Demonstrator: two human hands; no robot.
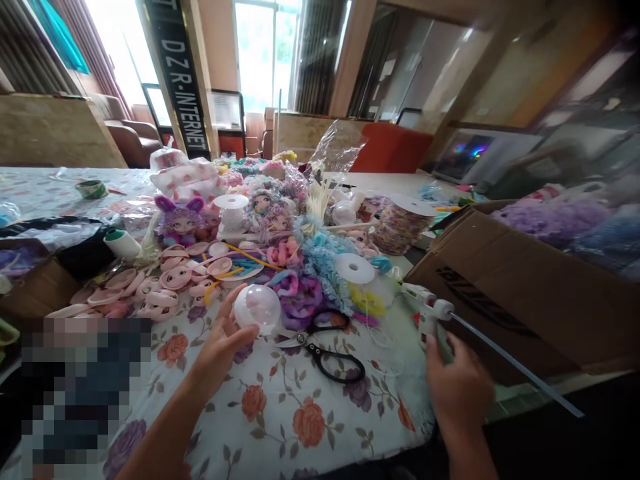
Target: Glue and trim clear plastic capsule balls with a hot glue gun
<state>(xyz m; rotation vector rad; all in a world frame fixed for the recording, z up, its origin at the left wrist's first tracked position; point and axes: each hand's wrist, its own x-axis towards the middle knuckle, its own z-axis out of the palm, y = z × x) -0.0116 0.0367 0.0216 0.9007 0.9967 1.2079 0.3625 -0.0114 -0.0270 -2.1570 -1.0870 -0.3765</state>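
My left hand (220, 347) holds a clear plastic ball (257, 307) with something pink inside, thumb and fingers curled round its left side. My right hand (457, 387) grips the handle of a white glue gun (430, 308) with a long clear glue stick (515, 363) jutting out to the right. Black-handled scissors (325, 350) lie open on the floral tablecloth (280, 413) between my hands.
Behind the ball lies a heap of purple and blue doll hair (310, 287), pink doll faces (165, 287), small dolls (180, 223) and white spools (354, 268). An open cardboard box (525, 287) with fluffy items stands at the right. A blurred patch covers the lower left.
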